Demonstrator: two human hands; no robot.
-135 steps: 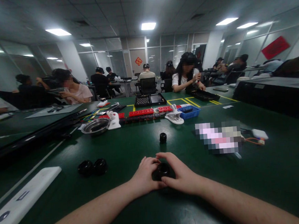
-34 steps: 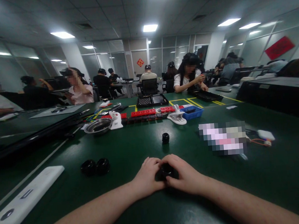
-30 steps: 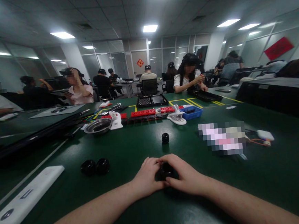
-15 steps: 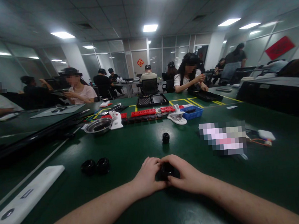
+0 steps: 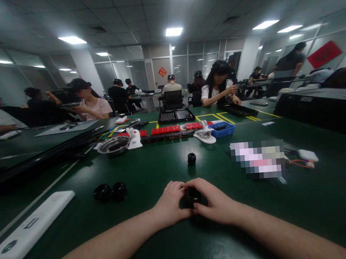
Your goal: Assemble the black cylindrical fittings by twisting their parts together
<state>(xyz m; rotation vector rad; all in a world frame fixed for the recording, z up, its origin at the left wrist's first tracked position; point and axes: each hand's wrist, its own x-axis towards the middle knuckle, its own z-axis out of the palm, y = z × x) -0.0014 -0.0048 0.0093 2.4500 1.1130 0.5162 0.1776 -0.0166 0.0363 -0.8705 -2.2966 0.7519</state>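
desk (image 5: 151, 163): green, yellow tape (image 5: 206, 115) toward far edge
white panel (image 5: 39, 222): flat, toward near left corner
black rings (image 5: 119, 191): pair, left half
small black ring (image 5: 191, 158): alone, mid-desk
dark ring (image 5: 194, 195): toward near edge, partly hidden, desk contact unclear
steel bowl (image 5: 100, 149): just beside white clip (image 5: 134, 139)
blue tray (image 5: 225, 132): right of red strips (image 5: 166, 129)
black box (image 5: 318, 112): toward right edge

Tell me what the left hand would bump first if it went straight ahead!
The black round part, right in front of the left hand. The right hand curls around it from the other side. I can't quite tell if the left fingers touch it.
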